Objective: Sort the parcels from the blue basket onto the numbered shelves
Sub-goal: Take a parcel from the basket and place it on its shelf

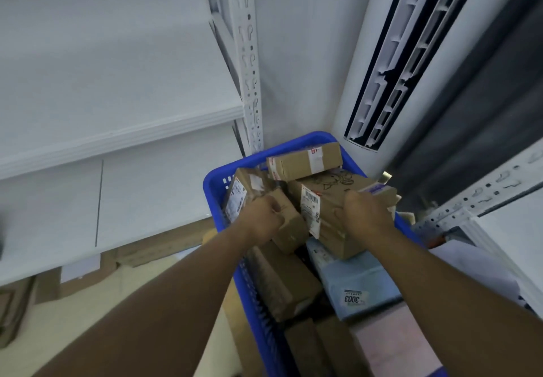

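Note:
A blue basket point(212, 200) stands on the floor below me, heaped with several brown cardboard parcels. My left hand point(262, 220) grips a small brown box point(291, 226) in the middle of the heap. My right hand point(364, 215) grips a larger box with a barcode label point(329, 215) beside it. A long box marked in red point(305, 160) lies across the far end of the basket. A pale blue soft parcel point(361, 282) with a tag reading 3003 lies at the near right. White shelves point(123, 138) stand to the left.
The shelf upright point(248, 62) rises just behind the basket's far left corner. A tall white air conditioner point(390, 62) stands behind the basket on the right. Another shelf frame point(482, 197) is at the right. Flattened cardboard point(141, 251) lies on the floor under the left shelves.

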